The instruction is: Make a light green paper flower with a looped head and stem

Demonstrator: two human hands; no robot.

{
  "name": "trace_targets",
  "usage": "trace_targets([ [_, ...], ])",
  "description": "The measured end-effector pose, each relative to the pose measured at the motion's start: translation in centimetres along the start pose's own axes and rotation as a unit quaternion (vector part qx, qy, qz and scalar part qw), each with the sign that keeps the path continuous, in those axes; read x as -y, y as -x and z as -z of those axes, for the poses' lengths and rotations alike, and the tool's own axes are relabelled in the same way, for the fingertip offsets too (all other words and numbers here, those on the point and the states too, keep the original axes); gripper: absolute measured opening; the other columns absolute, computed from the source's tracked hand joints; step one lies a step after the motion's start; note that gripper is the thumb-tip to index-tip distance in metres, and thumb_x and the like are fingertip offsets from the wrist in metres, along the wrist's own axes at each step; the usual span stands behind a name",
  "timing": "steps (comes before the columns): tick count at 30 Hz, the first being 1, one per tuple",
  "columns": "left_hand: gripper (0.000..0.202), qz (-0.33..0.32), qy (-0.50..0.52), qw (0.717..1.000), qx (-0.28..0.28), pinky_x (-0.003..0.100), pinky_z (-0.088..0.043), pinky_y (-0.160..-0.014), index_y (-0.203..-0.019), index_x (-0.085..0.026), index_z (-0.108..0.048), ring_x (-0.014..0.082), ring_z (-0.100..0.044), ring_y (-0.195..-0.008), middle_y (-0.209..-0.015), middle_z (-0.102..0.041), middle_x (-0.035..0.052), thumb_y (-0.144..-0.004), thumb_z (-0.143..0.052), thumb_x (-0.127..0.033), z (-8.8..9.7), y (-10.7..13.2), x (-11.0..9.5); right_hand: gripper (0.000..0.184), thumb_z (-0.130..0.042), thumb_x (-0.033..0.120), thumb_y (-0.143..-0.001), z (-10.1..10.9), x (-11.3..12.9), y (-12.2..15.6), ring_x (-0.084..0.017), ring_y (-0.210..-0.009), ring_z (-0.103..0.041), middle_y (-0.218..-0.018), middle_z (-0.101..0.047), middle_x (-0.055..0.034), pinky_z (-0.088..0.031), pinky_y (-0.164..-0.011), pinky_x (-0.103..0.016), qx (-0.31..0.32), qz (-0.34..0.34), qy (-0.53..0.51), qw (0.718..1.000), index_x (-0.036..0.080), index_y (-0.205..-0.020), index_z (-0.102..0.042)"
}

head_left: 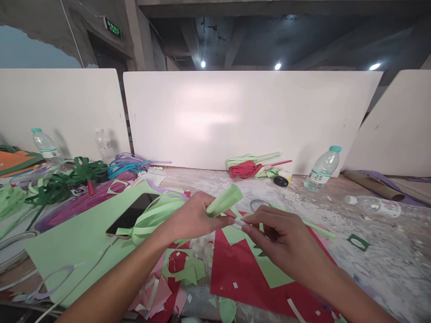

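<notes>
My left hand [198, 213] is closed around light green paper, rolled into a cone [225, 200] that sticks out above the thumb. On the other side of that hand, looped light green paper strips [158, 213] hang over a black phone [133, 215]; whether they join the cone is hidden by the hand. My right hand [279, 233] pinches a small white strip [239, 224] between thumb and fingers, and the left fingertips touch its other end. Beneath the hands lie red paper [235, 273] and cut light green paper pieces [269, 269].
A large light green sheet [77, 242] lies left, with a cable across it. Dark green paper loops [85, 168] stand behind it. Red paper loops [247, 169], a tape roll [282, 179] and a water bottle [323, 168] are at the back, before a white panel [249, 112].
</notes>
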State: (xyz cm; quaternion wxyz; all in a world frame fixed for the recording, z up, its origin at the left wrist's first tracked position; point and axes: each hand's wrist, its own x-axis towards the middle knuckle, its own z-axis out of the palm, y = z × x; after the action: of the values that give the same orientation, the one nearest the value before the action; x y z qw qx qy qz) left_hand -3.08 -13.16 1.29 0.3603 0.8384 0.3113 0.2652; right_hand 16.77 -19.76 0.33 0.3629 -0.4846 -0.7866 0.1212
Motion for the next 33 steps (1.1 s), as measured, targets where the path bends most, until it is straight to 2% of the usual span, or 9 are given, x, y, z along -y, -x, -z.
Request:
trace_targets([
  [6,0.031,-0.002,-0.053,0.999,-0.012,0.022,-0.028,-0.048,-0.068,-0.014,-0.067,0.0090,-0.038,-0.053,-0.055,-0.046,-0.0026,-0.082,-0.054,-0.039,-0.3,0.1,0.1,0.021,-0.051,0.033,-0.088,0.0,0.2,0.3,-0.012,-0.052,-0.044,-0.063,-0.056,0.0001,-0.032,-0.046,-0.024,0.003,-0.023,0.012,1.000,0.023,-0.077,-0.066],
  [11,0.027,0.007,-0.049,0.999,0.003,0.022,-0.031,-0.048,-0.073,-0.014,-0.070,0.0116,-0.047,-0.055,-0.059,-0.056,-0.0002,-0.077,-0.060,-0.039,-0.3,0.2,0.1,0.022,-0.051,0.033,-0.088,0.0,0.3,0.6,-0.012,-0.054,-0.047,-0.067,-0.059,-0.0004,-0.033,-0.047,-0.024,0.018,-0.035,0.017,0.999,0.023,-0.074,-0.065],
  [17,0.026,0.016,-0.029,0.999,0.031,0.023,-0.035,-0.048,-0.073,-0.016,-0.071,0.0139,-0.053,-0.056,-0.059,-0.062,0.0008,-0.077,-0.058,-0.037,0.0,0.2,0.2,0.025,-0.050,0.038,-0.088,-0.2,0.3,0.7,-0.013,-0.056,-0.050,-0.070,-0.062,-0.0022,-0.035,-0.048,-0.025,0.035,-0.040,0.020,0.998,0.023,-0.073,-0.065],
  [20,0.025,0.014,-0.032,0.999,0.007,0.022,-0.035,-0.049,-0.074,-0.016,-0.071,0.0148,-0.054,-0.059,-0.061,-0.062,0.0008,-0.078,-0.057,-0.036,-0.2,0.1,0.1,0.022,-0.051,0.039,-0.087,-0.5,0.3,0.8,-0.013,-0.052,-0.049,-0.064,-0.060,-0.0015,-0.035,-0.046,-0.025,0.015,-0.060,0.020,0.998,0.024,-0.080,-0.067],
  [23,0.025,0.005,-0.050,0.998,-0.044,0.022,-0.032,-0.048,-0.068,-0.016,-0.067,0.0125,-0.050,-0.056,-0.058,-0.056,-0.0013,-0.080,-0.055,-0.034,-0.6,-0.2,0.3,0.020,-0.053,0.041,-0.084,-1.0,0.0,1.1,-0.011,-0.044,-0.044,-0.053,-0.051,0.0021,-0.029,-0.041,-0.023,0.007,-0.103,0.010,0.995,0.023,-0.081,-0.062],
  [26,0.027,0.012,-0.056,0.994,-0.093,0.022,-0.031,-0.049,-0.064,-0.016,-0.060,0.0107,-0.046,-0.052,-0.055,-0.050,-0.0031,-0.083,-0.051,-0.034,-0.8,-0.4,0.6,0.020,-0.053,0.042,-0.084,-1.6,0.0,1.5,-0.010,-0.041,-0.042,-0.048,-0.043,0.0062,-0.028,-0.039,-0.020,0.049,-0.180,-0.070,0.980,0.023,-0.077,-0.051],
  [29,0.024,0.028,-0.031,0.994,-0.104,0.022,-0.035,-0.052,-0.073,-0.017,-0.061,0.0125,-0.052,-0.057,-0.061,-0.055,-0.0020,-0.085,-0.047,-0.033,-0.8,-0.5,0.9,0.020,-0.051,0.041,-0.085,-2.3,0.2,2.2,-0.010,-0.044,-0.048,-0.048,-0.046,0.0076,-0.033,-0.042,-0.019,0.119,-0.256,-0.187,0.941,0.024,-0.079,-0.042],
  [31,0.023,0.025,-0.025,0.994,-0.102,0.023,-0.038,-0.054,-0.076,-0.018,-0.061,0.0135,-0.055,-0.059,-0.064,-0.058,-0.0011,-0.086,-0.046,-0.032,-0.8,-0.5,0.9,0.018,-0.052,0.038,-0.086,-2.6,0.3,2.7,-0.010,-0.048,-0.051,-0.052,-0.052,0.0064,-0.035,-0.046,-0.018,0.154,-0.258,-0.215,0.929,0.023,-0.079,-0.043],
  [33,0.025,0.017,-0.028,0.995,-0.098,0.023,-0.038,-0.055,-0.077,-0.018,-0.061,0.0138,-0.056,-0.059,-0.063,-0.058,-0.0008,-0.087,-0.045,-0.033,-0.9,-0.5,0.8,0.014,-0.053,0.033,-0.084,-2.7,0.1,3.1,-0.010,-0.051,-0.050,-0.058,-0.055,0.0051,-0.034,-0.047,-0.018,0.177,-0.231,-0.186,0.939,0.022,-0.078,-0.048],
])
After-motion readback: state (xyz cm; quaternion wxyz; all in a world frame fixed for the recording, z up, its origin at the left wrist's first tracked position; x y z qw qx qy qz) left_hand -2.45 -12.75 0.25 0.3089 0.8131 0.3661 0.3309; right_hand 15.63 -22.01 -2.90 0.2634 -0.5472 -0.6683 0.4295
